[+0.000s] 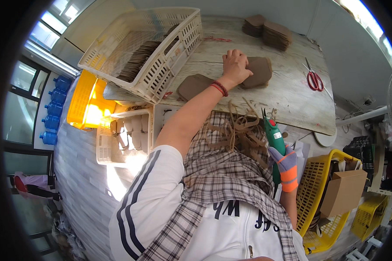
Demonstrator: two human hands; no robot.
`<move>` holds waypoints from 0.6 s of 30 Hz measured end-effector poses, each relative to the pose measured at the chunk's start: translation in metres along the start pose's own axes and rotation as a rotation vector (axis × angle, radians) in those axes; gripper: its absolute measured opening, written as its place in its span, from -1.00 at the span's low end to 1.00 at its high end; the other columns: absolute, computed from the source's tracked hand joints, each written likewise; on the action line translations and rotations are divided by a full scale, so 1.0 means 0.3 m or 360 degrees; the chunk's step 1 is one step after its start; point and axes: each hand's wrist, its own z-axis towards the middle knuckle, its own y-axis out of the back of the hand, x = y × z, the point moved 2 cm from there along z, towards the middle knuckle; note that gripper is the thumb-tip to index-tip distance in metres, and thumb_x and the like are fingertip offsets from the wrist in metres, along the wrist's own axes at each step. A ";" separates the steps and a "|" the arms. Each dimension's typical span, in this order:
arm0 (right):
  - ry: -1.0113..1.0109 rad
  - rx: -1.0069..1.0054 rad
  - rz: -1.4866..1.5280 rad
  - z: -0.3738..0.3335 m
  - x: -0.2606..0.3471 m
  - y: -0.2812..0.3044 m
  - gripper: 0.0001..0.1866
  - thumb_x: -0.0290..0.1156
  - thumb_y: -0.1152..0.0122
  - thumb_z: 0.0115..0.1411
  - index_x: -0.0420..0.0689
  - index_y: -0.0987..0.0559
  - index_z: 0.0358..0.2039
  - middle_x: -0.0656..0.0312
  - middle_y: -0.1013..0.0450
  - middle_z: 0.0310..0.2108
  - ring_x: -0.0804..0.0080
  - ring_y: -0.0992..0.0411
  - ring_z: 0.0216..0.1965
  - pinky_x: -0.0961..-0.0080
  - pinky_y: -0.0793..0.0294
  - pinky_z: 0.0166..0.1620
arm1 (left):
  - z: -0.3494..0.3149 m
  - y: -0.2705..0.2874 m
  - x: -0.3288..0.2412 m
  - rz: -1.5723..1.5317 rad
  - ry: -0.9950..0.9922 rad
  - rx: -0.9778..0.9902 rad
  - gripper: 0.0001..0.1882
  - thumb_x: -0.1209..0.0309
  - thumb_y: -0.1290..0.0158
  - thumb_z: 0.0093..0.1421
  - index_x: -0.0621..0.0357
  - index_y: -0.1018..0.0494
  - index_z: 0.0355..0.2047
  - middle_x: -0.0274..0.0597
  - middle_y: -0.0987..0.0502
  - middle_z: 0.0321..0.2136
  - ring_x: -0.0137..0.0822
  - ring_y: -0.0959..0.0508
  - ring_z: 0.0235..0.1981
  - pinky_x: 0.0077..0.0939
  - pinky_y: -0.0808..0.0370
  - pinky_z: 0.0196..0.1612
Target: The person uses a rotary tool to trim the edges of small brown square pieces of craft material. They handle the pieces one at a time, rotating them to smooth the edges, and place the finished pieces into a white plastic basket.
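Note:
My bare left hand (237, 67), with red bracelets at the wrist, is on the left end of a stack of flat brown pieces (258, 73) on the table. Its fingers are curled, gripping that end; how many pieces they hold is hidden. Left of it, under my forearm, lie more flat brown pieces (193, 87). My right hand (285, 165) wears a grey and orange glove and is closed around green electric scissors (274, 135), blades pointing at the table edge. Brown trimmed strips (239, 130) lie tangled on my checked apron (213, 174).
A white crate (161, 65) of brown pieces stands on the wooden table (287, 102) at left. Two stacks (276, 35) sit at the back; red-handled scissors (314, 81) lie right. A second white crate (103, 145) and yellow baskets (314, 187) stand beside me.

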 end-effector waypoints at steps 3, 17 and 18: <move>0.0039 -0.0042 -0.0023 -0.003 -0.001 0.013 -0.62 -0.30 -0.39 -0.01 -0.28 -0.50 -0.27 0.27 -0.49 -0.51 0.65 -0.39 -0.55 0.67 -0.37 -0.48 | -0.030 0.039 -0.009 -0.0108 -0.0124 -0.0139 -0.68 0.30 -0.33 -0.19 0.09 -0.39 -0.55 -0.17 -0.37 -0.21 -0.20 -0.29 -0.12 -0.24 -0.21 -0.07; -0.0027 -0.0096 0.0331 -0.027 0.199 -0.022 -0.59 -0.28 -0.38 0.01 -0.27 -0.45 -0.23 0.28 -0.42 -0.59 0.63 -0.35 -0.69 0.71 -0.30 -0.64 | -0.267 0.056 -0.234 -0.3302 0.1317 -0.0421 -0.63 0.64 -0.02 0.15 0.28 -0.27 -0.02 -0.15 -0.39 -0.05 -0.27 -0.39 -0.01 -0.40 -0.35 0.12; -0.0017 -0.0097 0.0317 -0.031 0.206 -0.018 -0.59 -0.28 -0.38 0.01 -0.27 -0.45 -0.24 0.28 -0.42 -0.60 0.63 -0.35 -0.69 0.71 -0.30 -0.64 | -0.267 0.051 -0.243 -0.3372 0.1305 -0.0415 -0.63 0.66 -0.01 0.14 0.27 -0.27 -0.02 -0.15 -0.40 -0.05 -0.26 -0.39 -0.01 -0.38 -0.34 0.14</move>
